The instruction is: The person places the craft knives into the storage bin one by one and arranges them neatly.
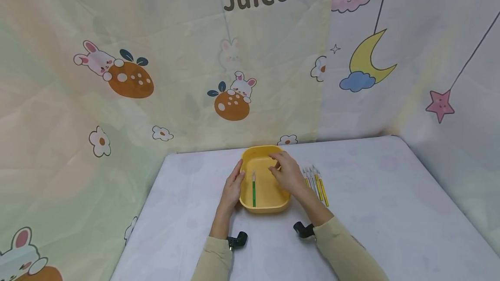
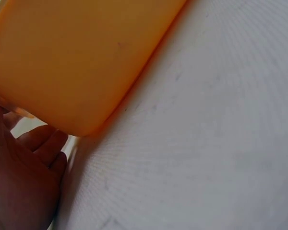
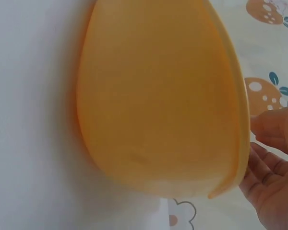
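Observation:
A yellow plastic tray [image 1: 269, 205] with raised walls sits on the table. Inside its left part lies one green pencil [image 1: 254, 192], its pale tip pointing away from me. My left hand [image 1: 231, 190] holds the tray's left wall, thumb by the rim; the left wrist view shows fingers along the tray's outer side [image 2: 81, 62]. Above the tray's right half is my right hand [image 1: 288, 172], fingers bent, thumb and forefinger apart with nothing seen between them. In the right wrist view the tray's outside wall [image 3: 158, 96] hides part of the fingers [image 3: 269, 167].
Right of the tray, several yellow and silver-grey pencils [image 1: 321, 187] lie side by side, partly behind my right forearm. The white-covered table [image 1: 383, 203] meets printed cloth walls [image 1: 187, 112] at the back and sides. A black wrist camera [image 1: 238, 240] sits at each cuff.

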